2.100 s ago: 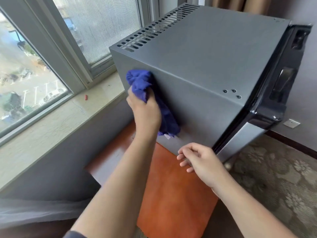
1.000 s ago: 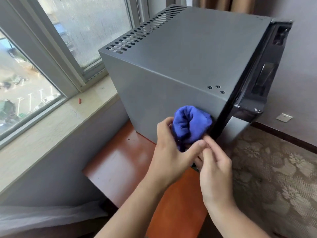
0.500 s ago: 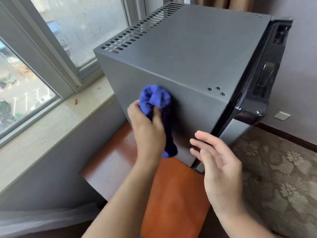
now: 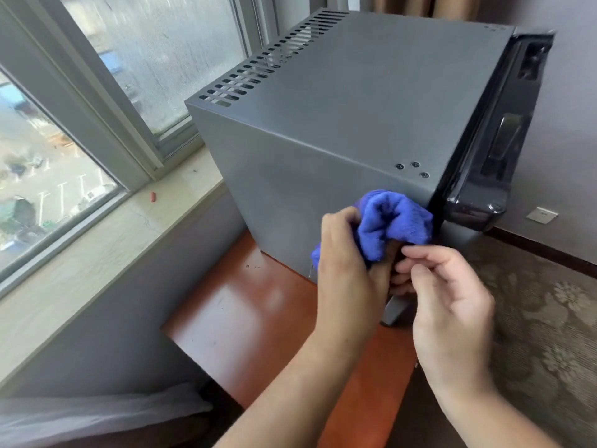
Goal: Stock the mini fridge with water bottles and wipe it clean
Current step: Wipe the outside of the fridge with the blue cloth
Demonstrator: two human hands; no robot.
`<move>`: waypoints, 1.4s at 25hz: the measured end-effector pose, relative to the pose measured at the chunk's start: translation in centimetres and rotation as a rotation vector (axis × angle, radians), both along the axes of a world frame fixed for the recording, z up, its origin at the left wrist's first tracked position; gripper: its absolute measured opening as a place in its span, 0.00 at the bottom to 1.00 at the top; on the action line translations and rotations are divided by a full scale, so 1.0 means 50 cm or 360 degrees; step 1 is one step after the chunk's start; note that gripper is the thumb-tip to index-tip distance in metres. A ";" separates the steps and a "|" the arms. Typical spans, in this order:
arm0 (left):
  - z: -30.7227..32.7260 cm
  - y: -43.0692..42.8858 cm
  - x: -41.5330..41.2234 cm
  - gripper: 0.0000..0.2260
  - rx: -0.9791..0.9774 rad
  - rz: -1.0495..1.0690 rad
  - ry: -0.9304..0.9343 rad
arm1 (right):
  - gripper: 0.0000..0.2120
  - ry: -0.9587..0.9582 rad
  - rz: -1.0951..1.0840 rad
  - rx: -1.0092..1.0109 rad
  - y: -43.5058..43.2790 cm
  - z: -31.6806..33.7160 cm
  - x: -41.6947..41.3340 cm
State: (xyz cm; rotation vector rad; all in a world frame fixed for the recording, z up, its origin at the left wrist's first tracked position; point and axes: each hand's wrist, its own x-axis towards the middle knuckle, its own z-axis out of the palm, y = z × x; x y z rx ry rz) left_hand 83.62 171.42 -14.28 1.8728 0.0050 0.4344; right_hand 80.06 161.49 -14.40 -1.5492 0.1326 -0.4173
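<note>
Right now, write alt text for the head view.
A left hand holds a blue cloth against a grey mini fridge's side near its black door, the right hand beside it. The fridge stands on a wooden table by a window.

Both bare forearms reach forward side by side. The left hand (image 4: 347,253) has its fingers curled in a grip. The right hand (image 4: 449,295), just beside it, touches it with bent fingertips (image 4: 408,253).

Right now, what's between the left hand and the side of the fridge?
In the head view, the bunched blue cloth lies there: the left hand grips it against the grey mini fridge side panel, near the door edge.
</note>
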 end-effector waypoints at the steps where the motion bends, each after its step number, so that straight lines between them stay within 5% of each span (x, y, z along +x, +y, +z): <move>1: -0.006 -0.011 -0.007 0.16 0.0099 -0.0049 -0.0057 | 0.16 -0.0011 -0.0031 0.0022 -0.002 0.001 -0.002; 6: 0.003 0.020 0.023 0.12 0.0166 0.0090 -0.0249 | 0.08 0.0002 0.0027 0.0064 0.012 0.011 -0.006; 9: 0.023 0.101 0.087 0.11 -0.0087 0.0379 -0.0154 | 0.13 -0.0005 0.0101 0.0008 0.027 0.020 0.003; 15: 0.030 0.302 0.228 0.08 -0.0071 0.0692 -0.0135 | 0.14 0.0101 0.0232 -0.0038 0.047 0.011 0.011; 25: -0.010 0.165 0.119 0.10 -0.0243 0.0372 -0.0078 | 0.16 0.0060 0.0200 -0.0295 0.047 0.024 0.033; 31: -0.084 -0.022 -0.009 0.08 -0.0208 -0.0202 0.0098 | 0.11 -0.0614 0.0367 -0.1096 0.040 0.163 0.077; 35: -0.089 -0.023 -0.018 0.08 -0.0172 -0.0003 0.0048 | 0.16 -0.0686 0.0493 -0.1509 0.061 0.208 0.161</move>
